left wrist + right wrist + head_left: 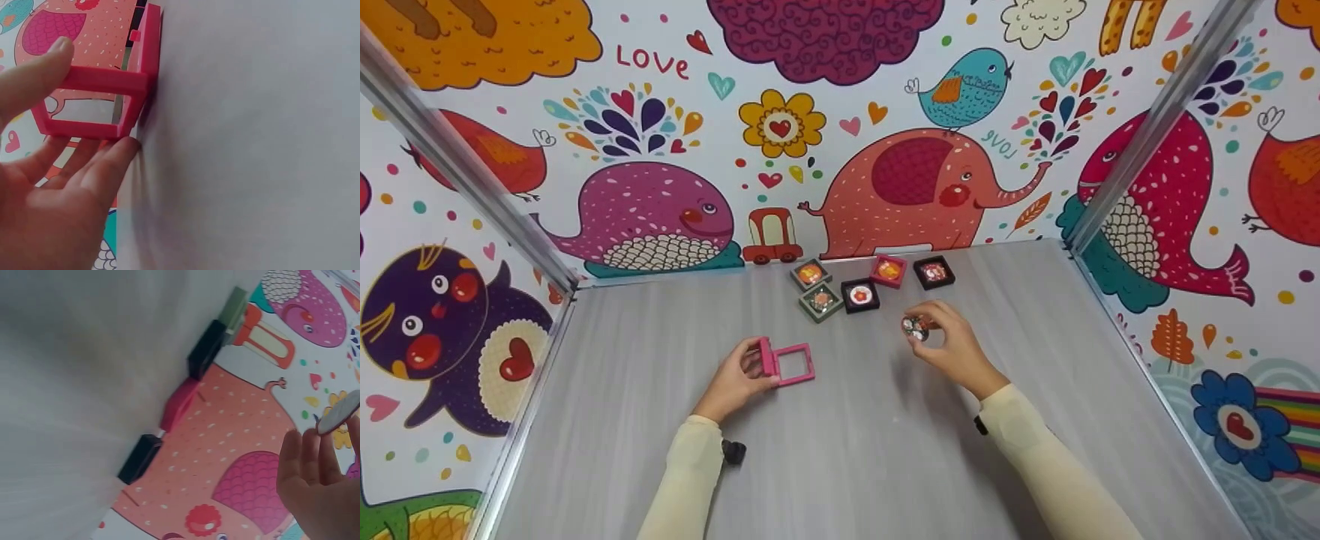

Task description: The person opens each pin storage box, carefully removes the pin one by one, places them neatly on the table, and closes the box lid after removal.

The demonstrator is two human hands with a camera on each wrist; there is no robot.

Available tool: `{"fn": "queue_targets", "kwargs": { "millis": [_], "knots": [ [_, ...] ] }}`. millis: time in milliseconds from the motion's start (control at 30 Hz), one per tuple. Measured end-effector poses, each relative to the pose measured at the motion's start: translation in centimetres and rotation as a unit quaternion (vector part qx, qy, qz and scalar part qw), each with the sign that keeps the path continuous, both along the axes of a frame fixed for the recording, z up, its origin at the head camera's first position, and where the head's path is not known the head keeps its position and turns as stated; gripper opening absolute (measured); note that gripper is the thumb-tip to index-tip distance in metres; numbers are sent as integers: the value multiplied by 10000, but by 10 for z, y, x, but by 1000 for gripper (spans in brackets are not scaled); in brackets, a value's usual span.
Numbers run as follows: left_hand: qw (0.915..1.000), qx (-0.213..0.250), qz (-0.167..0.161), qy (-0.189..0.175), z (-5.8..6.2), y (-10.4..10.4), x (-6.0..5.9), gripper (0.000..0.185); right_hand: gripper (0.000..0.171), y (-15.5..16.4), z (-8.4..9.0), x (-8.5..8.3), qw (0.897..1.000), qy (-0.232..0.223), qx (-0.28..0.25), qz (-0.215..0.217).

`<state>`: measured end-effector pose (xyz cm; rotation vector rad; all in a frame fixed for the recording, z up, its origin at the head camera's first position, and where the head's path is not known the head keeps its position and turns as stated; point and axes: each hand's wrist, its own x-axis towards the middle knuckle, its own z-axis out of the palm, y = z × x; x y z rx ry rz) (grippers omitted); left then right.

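Observation:
My left hand [733,384] grips a pink hinged frame case [796,381] at its upright half, while the other half lies low over the table with a square opening. In the left wrist view the thumb [34,79] is on the upper bar of the case [107,81] and the fingers are below it. To the right, my right hand [956,351] pinches a small round disc [913,328] between thumb and fingertips, above the table. Its dark face carries a white, red and green pattern; the right wrist view shows a pale back on the disc [339,413].
Several small square framed cases sit by the back wall: two grey-green ones, one at the front left [810,314], a black case [861,308], a red case [887,284] and another black case [936,284]. Printed panels with metal posts [1162,112] enclose the grey table [855,465].

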<state>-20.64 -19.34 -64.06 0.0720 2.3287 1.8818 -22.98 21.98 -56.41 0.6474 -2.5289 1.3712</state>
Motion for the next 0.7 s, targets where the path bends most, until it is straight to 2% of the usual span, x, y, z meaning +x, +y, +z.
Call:
{"fn": "queue_targets", "kwargs": {
  "millis": [233, 400, 533, 700],
  "knots": [
    [10000, 80, -47, 29, -3, 0, -1, 83, 41, 6, -16, -8, 9997, -76, 198, 140],
    [10000, -36, -20, 9, -4, 0, 1, 85, 42, 9, -27, -14, 9972, -541, 470, 194],
    [9999, -148, 31, 50, -4, 1, 3, 85, 45, 11, -39, -21, 9917, -820, 922, 349],
    [9996, -246, -1, 137, -3, 2, 3, 85, 44, 16, -51, -28, 9839, -867, 1510, 407]
  ]
}}
